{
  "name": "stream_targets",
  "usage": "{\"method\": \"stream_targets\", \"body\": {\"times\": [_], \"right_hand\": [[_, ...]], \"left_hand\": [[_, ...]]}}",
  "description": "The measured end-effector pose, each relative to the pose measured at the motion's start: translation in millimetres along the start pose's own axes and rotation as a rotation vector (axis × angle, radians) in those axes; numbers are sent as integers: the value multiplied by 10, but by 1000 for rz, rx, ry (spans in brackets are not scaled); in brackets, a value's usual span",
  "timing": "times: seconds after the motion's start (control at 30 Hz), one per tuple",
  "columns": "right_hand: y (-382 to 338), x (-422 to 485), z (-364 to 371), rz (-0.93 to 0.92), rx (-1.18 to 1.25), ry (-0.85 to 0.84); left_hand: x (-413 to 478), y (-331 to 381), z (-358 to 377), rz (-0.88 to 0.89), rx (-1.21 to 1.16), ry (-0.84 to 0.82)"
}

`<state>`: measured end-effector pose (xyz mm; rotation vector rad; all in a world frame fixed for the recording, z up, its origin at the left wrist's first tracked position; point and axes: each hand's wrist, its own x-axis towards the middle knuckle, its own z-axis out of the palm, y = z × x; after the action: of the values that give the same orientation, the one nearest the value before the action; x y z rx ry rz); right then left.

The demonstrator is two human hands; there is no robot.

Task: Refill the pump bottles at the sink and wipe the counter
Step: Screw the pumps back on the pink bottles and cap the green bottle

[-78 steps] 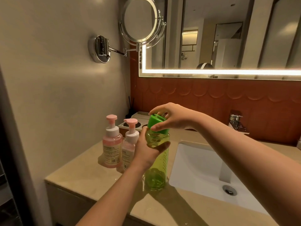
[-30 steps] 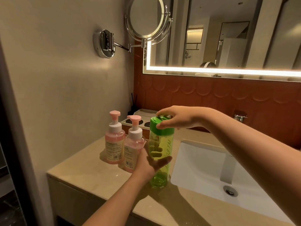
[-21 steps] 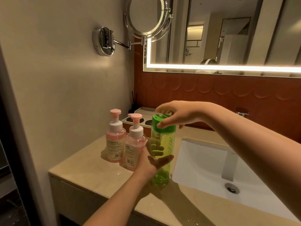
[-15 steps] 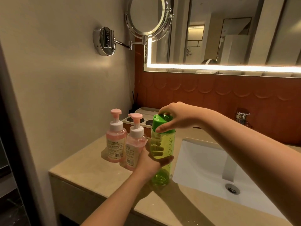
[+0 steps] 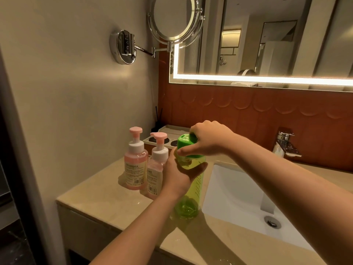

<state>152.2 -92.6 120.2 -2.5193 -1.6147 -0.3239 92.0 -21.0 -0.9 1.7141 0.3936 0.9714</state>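
A clear green water bottle [image 5: 191, 197] stands on the beige counter [image 5: 107, 201] at the sink's left edge. My left hand [image 5: 177, 176] grips its upper body. My right hand [image 5: 206, 138] grips the green cap [image 5: 186, 141] from above, thumb at the cap's front. Two pink pump bottles stand just left of it: the left pump bottle [image 5: 135, 163] is in full view, the right pump bottle [image 5: 156, 169] is partly hidden behind my left hand.
The white sink basin [image 5: 238, 199] with its drain [image 5: 272, 222] lies to the right, the chrome tap [image 5: 285, 144] behind it. A white tray [image 5: 168, 131] and a reed diffuser [image 5: 157, 121] stand at the back wall. A round swing-arm mirror [image 5: 172, 18] hangs above.
My right hand has curled more tightly over the green cap and turned on it. The bottle stays in my left hand at the same spot on the counter.
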Motion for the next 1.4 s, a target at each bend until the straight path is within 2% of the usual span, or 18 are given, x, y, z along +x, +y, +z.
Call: {"method": "stream_targets", "body": {"times": [0.1,0.2,0.27,0.37,0.43,0.57,0.73,0.87,1.0,1.07,1.13,1.27,1.4], "right_hand": [[-117,-10,97,142,-129,117],[-206,-23,112,207,-306,179],[-166,8,-18,204,-294,32],[-11,49,-203,162,134,-349],[65,35,-208,17,240,-390],[141,37,-68,-163,234,-192],[83,62,58,-179,27,1],[64,42,108,-106,-59,126],[25,40,207,58,-133,240],[54,55,257,118,-132,259],[134,53,280,116,-22,197],[415,-20,349,42,473,-28],[697,-76,563,55,716,-13]], "left_hand": [[-49,-18,63,-56,18,87],[-108,-5,80,-113,23,67],[-92,31,65,-40,22,43],[-33,35,2,21,92,1],[4,18,-27,24,88,-40],[28,-9,-47,26,88,-79],[45,-96,6,23,44,-27],[39,-156,44,23,23,-3],[36,-180,100,7,10,11],[43,-190,126,24,87,34],[64,-192,142,38,163,44],[181,-131,163,-74,171,-10],[364,-72,219,-139,183,-125]]}}
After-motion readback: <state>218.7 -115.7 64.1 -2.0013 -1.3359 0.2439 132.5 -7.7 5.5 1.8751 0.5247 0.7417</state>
